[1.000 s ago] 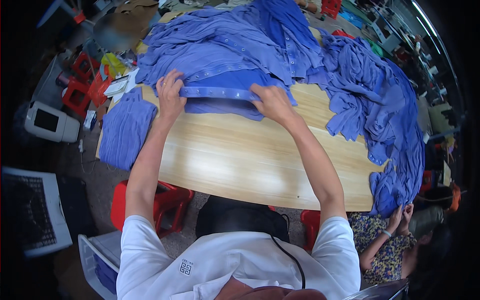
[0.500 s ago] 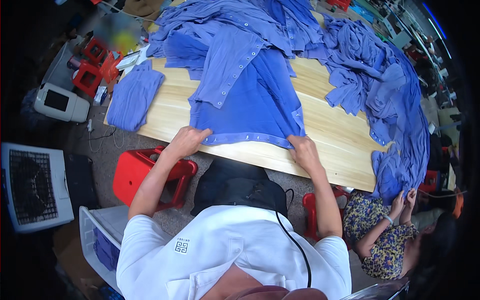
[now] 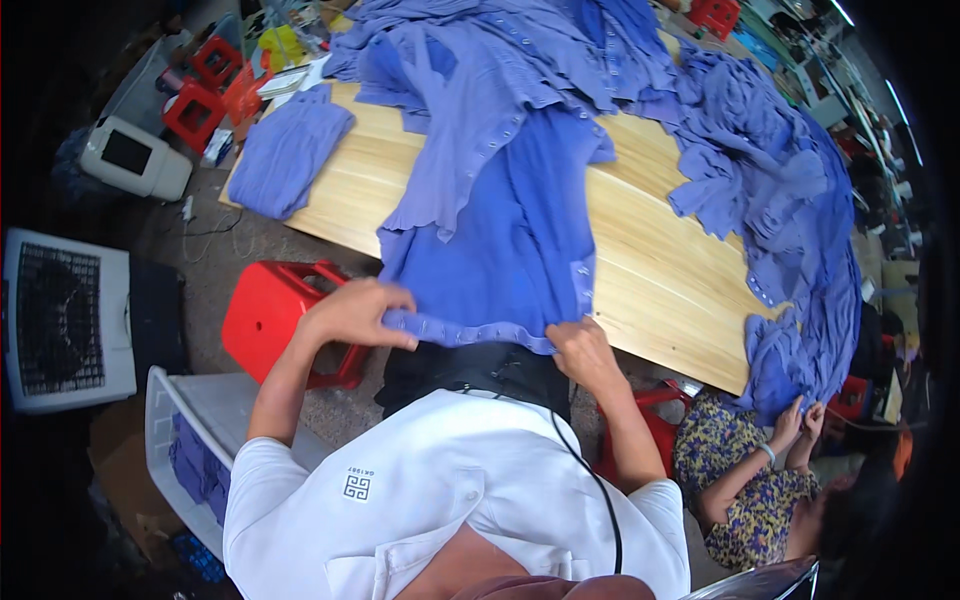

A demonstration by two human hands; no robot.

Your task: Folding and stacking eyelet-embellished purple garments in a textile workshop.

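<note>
A blue garment (image 3: pixel 480 255) is drawn toward me over the near table edge. Along its near edge runs a lighter band (image 3: pixel 465 332) with small shiny fasteners. My left hand (image 3: pixel 360 315) is at the band's left end, thumb and forefinger on either side of the cloth; the other fingers are partly hidden. At the right end of the band, my right hand (image 3: pixel 582 352) is closed, pinching the fabric. A paler ribbed section (image 3: pixel 440 165) of cloth with a row of eyelets lies over the garment's far part.
A pile of blue garments (image 3: pixel 480 50) covers the far table (image 3: pixel 670 250); more (image 3: pixel 770 170) hang off its right. A folded garment (image 3: pixel 290 150) lies left. Red stools (image 3: pixel 265 320) and a white bin (image 3: pixel 160 420) stand below. A co-worker (image 3: pixel 750 480) handles cloth at right.
Both hands have pulled the banded edge toward me, past the table edge. My left thumb and forefinger have spread apart. The paler section has slid nearer with the cloth.
</note>
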